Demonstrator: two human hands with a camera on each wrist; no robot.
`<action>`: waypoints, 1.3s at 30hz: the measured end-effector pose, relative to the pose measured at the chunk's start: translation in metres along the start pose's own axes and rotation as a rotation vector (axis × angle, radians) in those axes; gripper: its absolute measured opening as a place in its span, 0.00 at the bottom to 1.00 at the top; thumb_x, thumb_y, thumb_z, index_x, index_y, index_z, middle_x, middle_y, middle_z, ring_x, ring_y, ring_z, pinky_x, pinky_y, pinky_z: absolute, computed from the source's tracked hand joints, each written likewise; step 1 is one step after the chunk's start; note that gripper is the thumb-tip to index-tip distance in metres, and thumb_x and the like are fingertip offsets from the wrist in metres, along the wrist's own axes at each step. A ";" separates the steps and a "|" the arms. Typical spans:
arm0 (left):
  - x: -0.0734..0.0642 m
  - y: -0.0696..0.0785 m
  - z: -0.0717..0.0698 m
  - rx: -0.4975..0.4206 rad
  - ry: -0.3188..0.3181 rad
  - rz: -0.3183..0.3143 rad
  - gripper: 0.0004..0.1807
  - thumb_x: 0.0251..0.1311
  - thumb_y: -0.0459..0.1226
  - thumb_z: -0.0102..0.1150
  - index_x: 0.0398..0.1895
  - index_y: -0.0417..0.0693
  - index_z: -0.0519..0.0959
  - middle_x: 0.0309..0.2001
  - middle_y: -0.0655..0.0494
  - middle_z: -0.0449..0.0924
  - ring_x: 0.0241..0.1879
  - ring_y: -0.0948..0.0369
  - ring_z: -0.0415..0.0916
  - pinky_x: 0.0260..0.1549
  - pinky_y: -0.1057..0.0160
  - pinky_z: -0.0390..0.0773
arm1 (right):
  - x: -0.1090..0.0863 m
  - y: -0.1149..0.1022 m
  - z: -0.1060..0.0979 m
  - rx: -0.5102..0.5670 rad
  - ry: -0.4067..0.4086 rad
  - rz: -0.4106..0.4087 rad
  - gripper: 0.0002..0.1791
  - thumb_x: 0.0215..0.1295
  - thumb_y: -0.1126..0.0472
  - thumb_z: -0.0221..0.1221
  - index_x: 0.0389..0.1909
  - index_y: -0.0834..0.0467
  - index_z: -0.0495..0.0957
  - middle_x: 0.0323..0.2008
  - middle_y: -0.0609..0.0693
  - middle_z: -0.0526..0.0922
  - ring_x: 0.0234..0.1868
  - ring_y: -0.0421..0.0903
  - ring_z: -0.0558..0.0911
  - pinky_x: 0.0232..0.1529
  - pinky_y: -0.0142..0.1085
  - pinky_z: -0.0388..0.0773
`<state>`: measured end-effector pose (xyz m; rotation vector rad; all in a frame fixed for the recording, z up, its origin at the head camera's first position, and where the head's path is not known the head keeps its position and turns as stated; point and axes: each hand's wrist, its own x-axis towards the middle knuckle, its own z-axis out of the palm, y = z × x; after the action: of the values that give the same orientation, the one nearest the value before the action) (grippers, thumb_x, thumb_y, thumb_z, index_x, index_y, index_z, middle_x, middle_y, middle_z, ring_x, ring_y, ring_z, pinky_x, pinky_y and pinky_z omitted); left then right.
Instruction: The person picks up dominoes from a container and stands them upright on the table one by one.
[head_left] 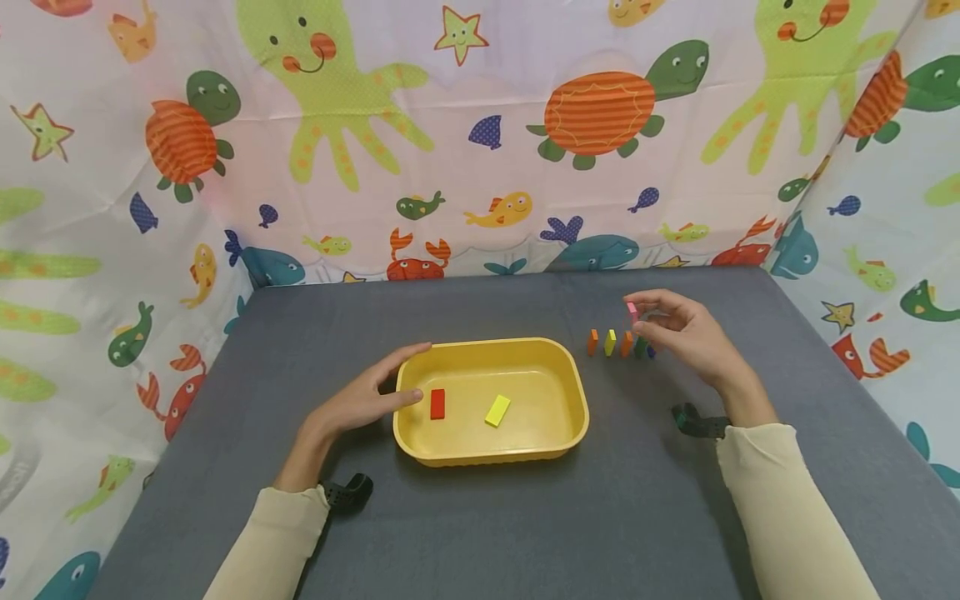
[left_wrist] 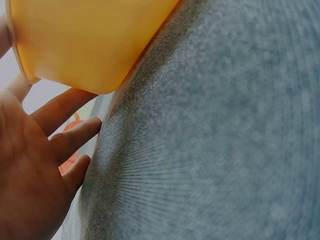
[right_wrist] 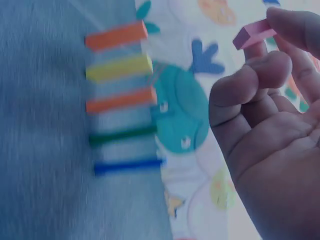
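Note:
My right hand [head_left: 686,333] pinches a pink domino block [right_wrist: 252,34] between thumb and fingertips, raised above a row of standing blocks. In that row, from left to right, are an orange block [head_left: 592,342], a yellow block [head_left: 610,342], a second orange block [head_left: 626,344], a green block [right_wrist: 122,135] and a blue block [right_wrist: 129,166]. My left hand [head_left: 367,395] rests at the left end of a yellow tray [head_left: 491,457], fingers extended, thumb over the rim. Inside the tray lie a red block [head_left: 437,404] and a yellow block [head_left: 497,411].
The tray and the row stand on a grey cloth-covered table [head_left: 480,533]. A curtain [head_left: 480,192] printed with sea animals rises along its back and sides. Dark straps with a small black device [head_left: 697,422] sit at both wrists.

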<state>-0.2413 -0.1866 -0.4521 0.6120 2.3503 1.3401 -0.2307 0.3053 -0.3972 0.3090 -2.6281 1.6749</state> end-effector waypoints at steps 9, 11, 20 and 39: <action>-0.001 0.000 -0.001 0.006 0.004 -0.011 0.38 0.65 0.48 0.63 0.75 0.81 0.59 0.79 0.63 0.57 0.78 0.51 0.54 0.73 0.31 0.55 | -0.012 0.028 -0.031 0.075 0.156 0.045 0.18 0.71 0.60 0.63 0.60 0.51 0.77 0.44 0.37 0.81 0.32 0.34 0.81 0.31 0.31 0.78; -0.001 0.000 -0.001 0.005 0.006 -0.014 0.38 0.65 0.48 0.63 0.75 0.81 0.59 0.79 0.63 0.57 0.79 0.51 0.53 0.73 0.30 0.55 | -0.014 0.036 -0.035 0.054 0.143 0.063 0.18 0.71 0.60 0.63 0.59 0.50 0.78 0.44 0.36 0.80 0.33 0.33 0.82 0.32 0.31 0.78; -0.001 -0.002 0.000 0.007 0.000 -0.007 0.38 0.65 0.48 0.64 0.76 0.80 0.59 0.79 0.63 0.57 0.78 0.51 0.54 0.73 0.31 0.55 | -0.020 0.073 -0.044 -0.139 0.046 0.152 0.20 0.71 0.58 0.63 0.59 0.60 0.74 0.42 0.34 0.81 0.29 0.38 0.80 0.28 0.33 0.77; 0.000 -0.002 0.000 0.009 0.000 -0.002 0.38 0.65 0.48 0.63 0.75 0.81 0.59 0.79 0.63 0.57 0.79 0.50 0.53 0.73 0.29 0.54 | -0.013 0.074 -0.039 -0.252 -0.009 0.195 0.21 0.73 0.55 0.61 0.61 0.62 0.74 0.57 0.67 0.79 0.28 0.43 0.80 0.28 0.34 0.77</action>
<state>-0.2419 -0.1878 -0.4540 0.6130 2.3574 1.3291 -0.2341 0.3728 -0.4479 0.0572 -2.9153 1.3613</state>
